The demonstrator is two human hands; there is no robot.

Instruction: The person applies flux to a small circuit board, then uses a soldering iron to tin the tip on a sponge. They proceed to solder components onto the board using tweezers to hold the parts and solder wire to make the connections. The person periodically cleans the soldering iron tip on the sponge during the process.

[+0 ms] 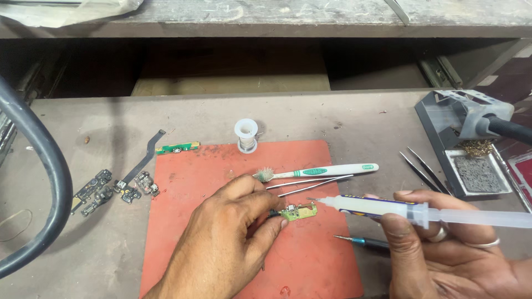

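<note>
1. L hand, at about 7 o'clock of the view, on the red mat: thumb and fingertips pinched together on the small green circuit board, holding it down just above mat centre.
2. R hand at 4 o'clock: fingers wrapped and clamped round a clear syringe, thumb on top. Barrel lies nearly flat, needle tip points to 9 o'clock and sits just beside the board's right edge; can't tell if it touches.
3. Just under the syringe, toward 6 o'clock, a small teal-handled tool lies on the mat's right edge, partly hidden by the R hand.
4. Beyond the hands, toward 12 o'clock: metal tweezers and, just beside them, a white-and-green toothbrush, bristles to the left, both across the mat.
5. Off the mat at 3 o'clock: two dark pointed tweezers on the bench.
6. Farther, 2 o'clock: soldering iron stand w/ brass wool and sponge tray, dark iron handle resting in it.
7. At the mat's far edge, 12 o'clock: solder spool, upright.
8. At 10–11 o'clock: a green strip board w/ flex cable, touching the mat's far-left corner.
9. At 9 o'clock: several small dark phone parts, well apart from the hands.
10. Far left: thick black hose curving across the bench.
</note>
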